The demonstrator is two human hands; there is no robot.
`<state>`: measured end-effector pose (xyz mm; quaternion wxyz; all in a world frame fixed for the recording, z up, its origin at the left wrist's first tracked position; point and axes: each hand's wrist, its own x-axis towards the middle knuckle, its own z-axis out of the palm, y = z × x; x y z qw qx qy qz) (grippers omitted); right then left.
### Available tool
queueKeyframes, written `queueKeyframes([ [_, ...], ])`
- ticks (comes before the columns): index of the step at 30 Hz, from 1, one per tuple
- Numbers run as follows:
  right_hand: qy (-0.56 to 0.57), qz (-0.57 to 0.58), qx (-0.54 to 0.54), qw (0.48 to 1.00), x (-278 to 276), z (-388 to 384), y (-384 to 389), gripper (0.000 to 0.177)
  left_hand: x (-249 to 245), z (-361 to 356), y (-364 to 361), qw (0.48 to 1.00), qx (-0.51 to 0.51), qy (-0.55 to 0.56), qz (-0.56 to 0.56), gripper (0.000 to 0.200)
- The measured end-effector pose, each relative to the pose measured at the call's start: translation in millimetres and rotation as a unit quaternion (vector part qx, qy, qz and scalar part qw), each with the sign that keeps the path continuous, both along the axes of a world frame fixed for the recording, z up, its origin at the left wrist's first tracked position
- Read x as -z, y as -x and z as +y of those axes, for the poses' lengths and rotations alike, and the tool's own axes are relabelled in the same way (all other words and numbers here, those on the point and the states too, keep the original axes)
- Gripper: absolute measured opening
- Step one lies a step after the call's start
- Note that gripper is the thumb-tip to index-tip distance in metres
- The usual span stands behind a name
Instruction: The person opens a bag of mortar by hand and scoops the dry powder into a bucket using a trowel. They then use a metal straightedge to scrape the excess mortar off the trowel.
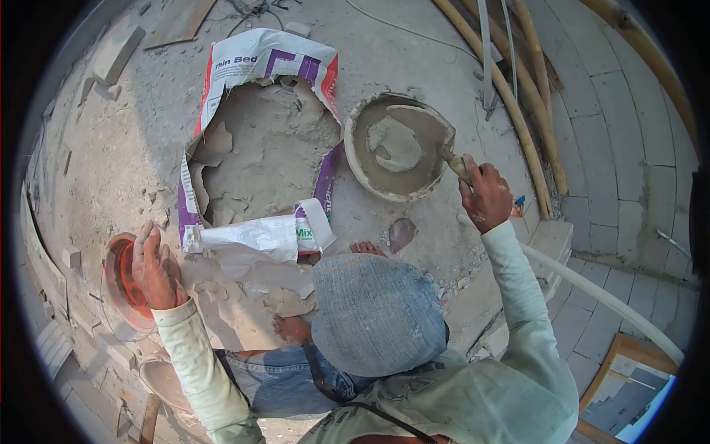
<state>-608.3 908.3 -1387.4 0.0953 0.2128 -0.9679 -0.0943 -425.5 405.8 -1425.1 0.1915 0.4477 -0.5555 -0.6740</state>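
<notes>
My right hand (488,197) is wrapped round the handle of a trowel (457,164), whose blade end meets the right rim of a round bowl (356,172). Grey wet mortar (396,144) lies in the bowl, with a raised lump near its middle. Left of the bowl, a torn-open paper bag (222,68) holds grey powder (270,152). My left hand (154,270) is beside an orange-red bucket (120,285) at the left, fingers extended and partly covering its right side. Whether it touches the bucket is unclear.
Bamboo poles (529,96) lean at the upper right beside a block wall (621,140). A pale hose (606,300) curves at the right. A grey block (118,55) lies at the upper left. Bare feet (293,329) rest on the dusty floor below the bag.
</notes>
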Motion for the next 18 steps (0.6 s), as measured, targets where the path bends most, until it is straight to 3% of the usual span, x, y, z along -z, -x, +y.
queueKeyframes([
  [3, 0.046, 0.021, 0.039, 0.998, 14, -2, -10, 0.054, 3, -4, -5, 1.000, 0.001, -0.013, 0.007, 0.049],
  [7, 0.020, 0.000, 0.047, 0.999, 15, -5, -11, 0.054, -8, 5, 1, 1.000, 0.004, -0.008, 0.002, 0.049],
  [9, 0.072, -0.015, 0.068, 0.995, 22, -6, -11, 0.050, -15, 17, 10, 0.996, -0.053, -0.009, 0.072, 0.038],
  [12, -0.001, 0.020, 0.016, 1.000, 21, -4, -10, 0.048, -4, 4, 0, 1.000, 0.002, 0.007, 0.005, 0.050],
  [16, -0.023, 0.056, 0.021, 0.998, 29, 0, -12, 0.046, -5, 4, 0, 1.000, 0.002, 0.009, -0.008, 0.051],
  [18, -0.018, 0.104, 0.011, 0.994, 25, -1, -12, 0.045, -16, 19, 11, 0.997, -0.061, 0.019, 0.051, 0.037],
])
